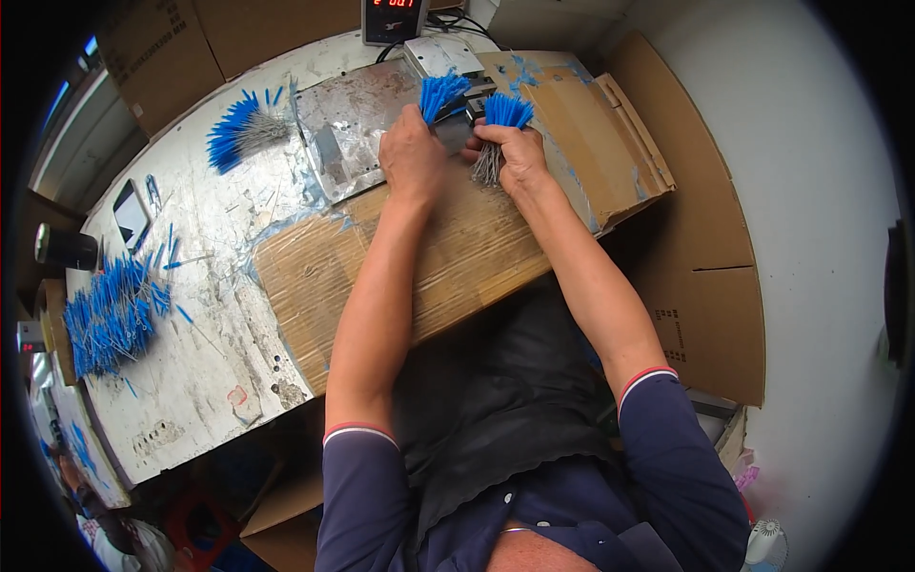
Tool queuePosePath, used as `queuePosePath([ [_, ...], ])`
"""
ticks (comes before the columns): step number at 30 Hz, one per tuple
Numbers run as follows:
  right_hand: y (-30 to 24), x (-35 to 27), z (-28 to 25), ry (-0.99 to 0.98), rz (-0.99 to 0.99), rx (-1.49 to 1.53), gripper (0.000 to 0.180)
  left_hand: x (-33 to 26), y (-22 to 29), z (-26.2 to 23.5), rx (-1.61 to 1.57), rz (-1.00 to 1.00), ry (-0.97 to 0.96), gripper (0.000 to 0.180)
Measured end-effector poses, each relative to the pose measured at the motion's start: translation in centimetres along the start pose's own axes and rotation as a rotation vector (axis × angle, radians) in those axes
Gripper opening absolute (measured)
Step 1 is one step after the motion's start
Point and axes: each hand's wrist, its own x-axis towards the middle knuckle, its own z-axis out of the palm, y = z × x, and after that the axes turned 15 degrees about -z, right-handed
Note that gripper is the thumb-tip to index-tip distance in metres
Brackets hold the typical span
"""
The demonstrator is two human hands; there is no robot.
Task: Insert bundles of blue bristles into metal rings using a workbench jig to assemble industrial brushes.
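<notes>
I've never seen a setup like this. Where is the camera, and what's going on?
There is no robot here: one wide camera, worn on a person's head, looks down at their bare hands. Its lens bends straight edges.

The left hand grips a blue-tipped bundle. The right hand holds a second bundle, with thin grey strands hanging below.

On the white table lie a fanned bunch and, nearer the left edge, a bigger heap of similar pieces. A metal plate lies by the left hand.
</notes>
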Motion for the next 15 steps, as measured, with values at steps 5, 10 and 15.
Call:
queuePosePath([
  [5, 0.41, 0.2, -0.46, -0.037, -0.035, -0.098, 0.015, 0.04, 0.04, 0.28, 0.009, 0.017, 0.0, 0.011],
  [10, 0.02, -0.48, -0.12, -0.02, -0.003, -0.065, 0.014, -0.06, -0.14, 0.05, -0.006, 0.022, 0.0, 0.011],
  [15, -0.19, -0.43, -0.58, 0.023, -0.004, -0.013, 0.016, -0.05, 0.22, -0.09, 0.019, 0.03, -0.013, 0.011],
])
